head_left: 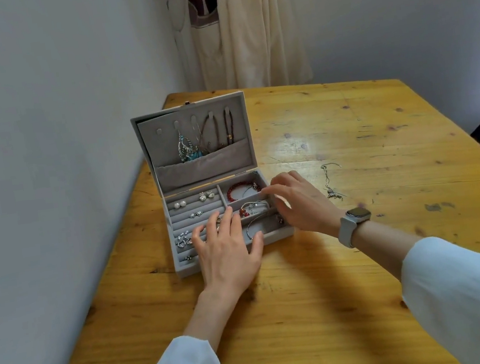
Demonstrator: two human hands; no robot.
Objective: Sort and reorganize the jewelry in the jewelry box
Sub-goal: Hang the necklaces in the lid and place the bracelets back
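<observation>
A grey velvet jewelry box (pixel 183 268) stands open at the table's left side, its lid (pixel 148 151) upright with necklaces (pixel 189 148) hanging inside. Earrings (pixel 179 204) sit in the ring rolls on the left. A red bead bracelet (pixel 235 189) lies in the back right compartment. Silver chains (pixel 254 206) fill the compartments in front of it. My left hand (pixel 227 251) lies flat over the box's front part, fingers spread. My right hand (pixel 297 201) hovers over the right compartments, fingers loosely bent, its fingertips hard to make out.
A silver necklace (pixel 330 181) lies loose on the yellow wooden table (pixel 366 256) to the right of the box. A wall runs along the table's left edge. A cream curtain (pixel 244 27) hangs behind the far edge. My right wrist carries a watch (pixel 354 223).
</observation>
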